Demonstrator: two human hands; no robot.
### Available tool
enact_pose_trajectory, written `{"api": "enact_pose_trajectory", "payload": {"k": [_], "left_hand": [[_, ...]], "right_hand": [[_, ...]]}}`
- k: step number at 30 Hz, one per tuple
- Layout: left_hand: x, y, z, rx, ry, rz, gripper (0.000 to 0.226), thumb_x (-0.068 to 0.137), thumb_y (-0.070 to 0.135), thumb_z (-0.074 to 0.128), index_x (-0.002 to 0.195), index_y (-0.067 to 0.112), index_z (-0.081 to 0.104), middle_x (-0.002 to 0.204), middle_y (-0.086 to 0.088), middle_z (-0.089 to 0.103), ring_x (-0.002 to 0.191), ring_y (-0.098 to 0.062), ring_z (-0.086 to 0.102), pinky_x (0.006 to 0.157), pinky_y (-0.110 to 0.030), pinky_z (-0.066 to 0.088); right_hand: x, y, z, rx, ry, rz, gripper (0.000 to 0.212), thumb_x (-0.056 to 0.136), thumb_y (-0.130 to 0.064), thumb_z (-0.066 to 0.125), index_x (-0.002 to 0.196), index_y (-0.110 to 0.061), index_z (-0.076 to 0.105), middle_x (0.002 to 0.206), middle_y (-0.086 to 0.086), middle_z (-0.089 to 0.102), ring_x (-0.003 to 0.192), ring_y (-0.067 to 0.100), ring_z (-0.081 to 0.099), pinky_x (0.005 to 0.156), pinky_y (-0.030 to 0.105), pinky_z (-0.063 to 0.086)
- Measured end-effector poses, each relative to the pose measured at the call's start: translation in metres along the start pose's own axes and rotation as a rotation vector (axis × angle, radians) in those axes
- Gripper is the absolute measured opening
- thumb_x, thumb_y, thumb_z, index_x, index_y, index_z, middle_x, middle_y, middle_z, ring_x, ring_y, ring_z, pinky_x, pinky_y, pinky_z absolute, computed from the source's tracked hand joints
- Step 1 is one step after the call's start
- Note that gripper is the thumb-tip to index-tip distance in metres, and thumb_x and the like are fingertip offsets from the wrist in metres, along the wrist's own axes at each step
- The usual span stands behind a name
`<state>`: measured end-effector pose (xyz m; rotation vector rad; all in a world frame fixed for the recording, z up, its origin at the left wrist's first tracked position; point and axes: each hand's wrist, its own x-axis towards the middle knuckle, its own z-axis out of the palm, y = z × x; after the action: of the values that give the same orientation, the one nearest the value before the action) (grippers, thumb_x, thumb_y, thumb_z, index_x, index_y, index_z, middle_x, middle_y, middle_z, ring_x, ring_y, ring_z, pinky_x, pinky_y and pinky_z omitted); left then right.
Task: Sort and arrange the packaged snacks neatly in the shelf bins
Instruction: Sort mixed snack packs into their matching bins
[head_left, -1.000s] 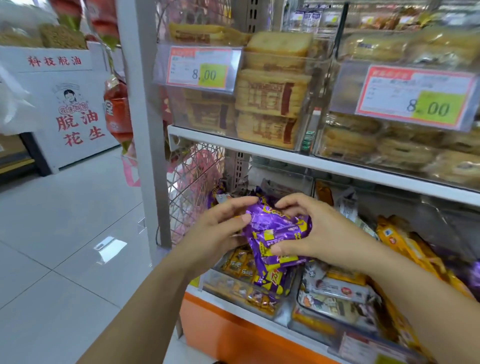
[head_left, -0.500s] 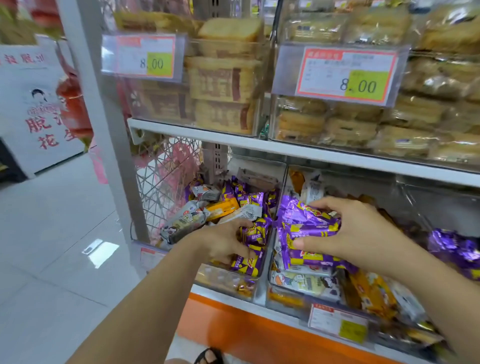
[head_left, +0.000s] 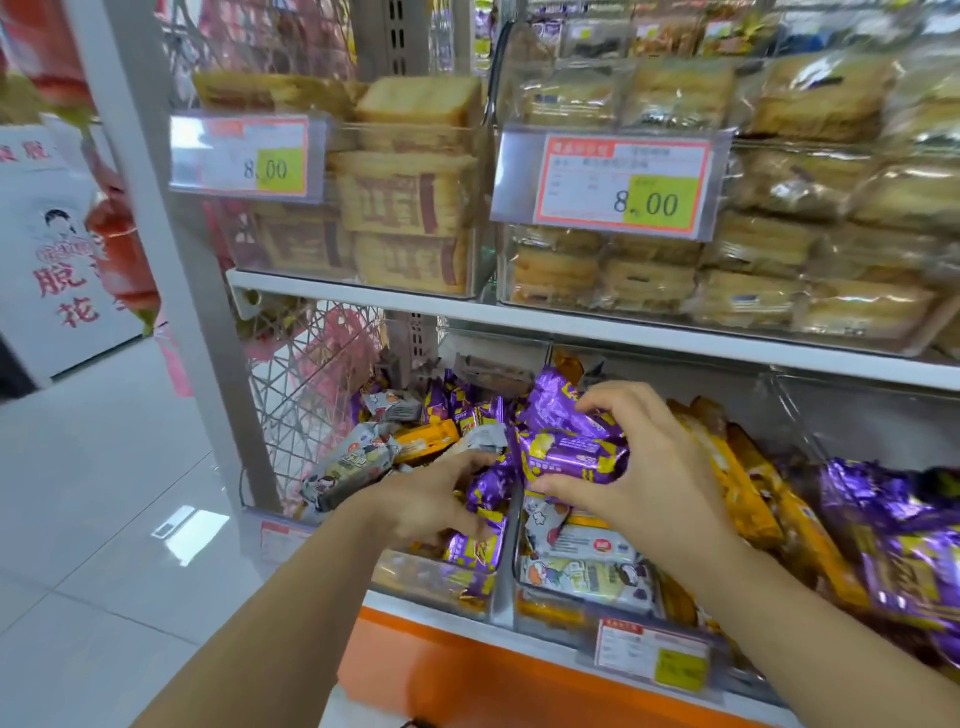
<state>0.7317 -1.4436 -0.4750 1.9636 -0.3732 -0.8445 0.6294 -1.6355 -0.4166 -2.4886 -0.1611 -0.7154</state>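
Purple snack packets (head_left: 566, 447), a whole stack, clamped between the thumb and curled fingers of the right hand (head_left: 639, 467), just above the bin divider (head_left: 506, 566). Left hand (head_left: 426, 499), at eight o'clock of the stack, fingers curled among loose purple packets (head_left: 475, 551) in the left bin (head_left: 431, 587); whether it grips one, can't tell. Orange packets (head_left: 748, 483) lie at three o'clock.
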Motion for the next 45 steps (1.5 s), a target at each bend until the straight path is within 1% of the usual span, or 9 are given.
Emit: {"api": "enact_pose_trajectory", "payload": {"k": [4, 9, 14, 18, 25, 29, 31, 37, 45], "left_hand": [[-0.003, -0.002, 0.000, -0.014, 0.035, 0.069, 0.072, 0.080, 0.007, 0.073, 0.133, 0.038, 0.036, 0.140, 0.007, 0.036, 0.119, -0.009, 0.042, 0.098, -0.037, 0.045], [-0.015, -0.001, -0.003, 0.036, 0.152, 0.216, 0.062, 0.082, 0.011, 0.072, 0.120, 0.049, 0.040, 0.135, 0.008, 0.040, 0.127, -0.006, 0.037, 0.092, -0.024, 0.041], [-0.047, 0.013, -0.007, 0.125, 0.430, 0.385, 0.068, 0.082, 0.005, 0.071, 0.128, 0.047, 0.044, 0.134, 0.007, 0.048, 0.115, -0.013, 0.053, 0.094, -0.041, 0.049], [-0.078, 0.040, 0.010, 0.266, 0.556, 0.546, 0.071, 0.082, 0.008, 0.071, 0.132, 0.048, 0.041, 0.121, 0.011, 0.049, 0.110, 0.000, 0.050, 0.097, -0.016, 0.040], [-0.093, 0.099, 0.093, 0.328, 0.457, 0.706, 0.072, 0.083, 0.016, 0.072, 0.124, 0.063, 0.037, 0.128, 0.008, 0.048, 0.116, -0.008, 0.051, 0.101, -0.026, 0.042], [-0.076, 0.133, 0.160, 0.362, 0.341, 0.812, 0.070, 0.083, 0.014, 0.071, 0.127, 0.055, 0.036, 0.122, 0.012, 0.048, 0.113, -0.002, 0.048, 0.093, -0.008, 0.040], [-0.062, 0.149, 0.195, 0.395, 0.301, 0.847, 0.071, 0.082, 0.013, 0.072, 0.126, 0.054, 0.034, 0.117, 0.012, 0.046, 0.115, -0.005, 0.047, 0.097, -0.013, 0.038], [-0.004, 0.194, 0.281, 0.478, 0.271, 0.853, 0.070, 0.080, 0.012, 0.073, 0.140, 0.030, 0.042, 0.117, 0.000, 0.049, 0.114, -0.013, 0.049, 0.093, -0.010, 0.029], [0.058, 0.233, 0.299, 0.512, 0.509, 0.579, 0.041, 0.090, 0.027, 0.063, 0.127, 0.009, 0.058, 0.113, -0.018, 0.065, 0.107, -0.032, 0.058, 0.080, -0.026, 0.036]], "right_hand": [[-0.001, 0.004, 0.008, -0.017, -0.016, -0.009, 0.064, 0.057, -0.084, 0.048, 0.095, -0.034, 0.060, 0.117, -0.019, 0.045, 0.089, 0.010, 0.055, 0.070, 0.036, 0.051], [-0.003, 0.006, 0.005, 0.127, -0.035, 0.016, 0.039, 0.057, -0.059, 0.074, 0.087, -0.038, 0.059, 0.117, -0.017, 0.047, 0.101, -0.001, 0.047, 0.077, 0.002, 0.036], [-0.007, -0.001, -0.011, 0.139, 0.029, -0.021, 0.038, 0.059, -0.057, 0.074, 0.086, -0.035, 0.061, 0.114, -0.016, 0.051, 0.103, -0.002, 0.047, 0.081, -0.001, 0.032], [-0.022, -0.004, -0.033, 0.138, 0.066, -0.029, 0.045, 0.056, -0.068, 0.063, 0.086, -0.034, 0.061, 0.112, -0.017, 0.051, 0.102, 0.002, 0.050, 0.079, 0.007, 0.036], [-0.074, 0.021, -0.102, 0.093, 0.209, -0.003, 0.047, 0.056, -0.066, 0.067, 0.084, -0.028, 0.065, 0.109, -0.014, 0.054, 0.099, -0.001, 0.052, 0.083, 0.006, 0.036], [-0.117, 0.055, -0.147, 0.055, 0.280, 0.089, 0.043, 0.055, -0.063, 0.074, 0.083, -0.032, 0.062, 0.108, -0.014, 0.054, 0.098, -0.003, 0.052, 0.083, 0.007, 0.036], [-0.138, 0.077, -0.166, 0.041, 0.327, 0.155, 0.037, 0.055, -0.055, 0.078, 0.081, -0.035, 0.060, 0.106, -0.015, 0.054, 0.097, -0.003, 0.053, 0.083, 0.011, 0.038], [-0.168, 0.148, -0.206, -0.029, 0.472, 0.372, 0.033, 0.060, -0.037, 0.084, 0.078, -0.039, 0.056, 0.098, -0.018, 0.052, 0.086, 0.002, 0.054, 0.075, 0.019, 0.039], [-0.113, 0.228, -0.205, 0.034, 0.328, 0.593, 0.048, 0.081, -0.027, 0.072, 0.121, -0.007, 0.055, 0.115, 0.013, 0.049, 0.099, 0.019, 0.048, 0.088, 0.014, 0.030]]}}
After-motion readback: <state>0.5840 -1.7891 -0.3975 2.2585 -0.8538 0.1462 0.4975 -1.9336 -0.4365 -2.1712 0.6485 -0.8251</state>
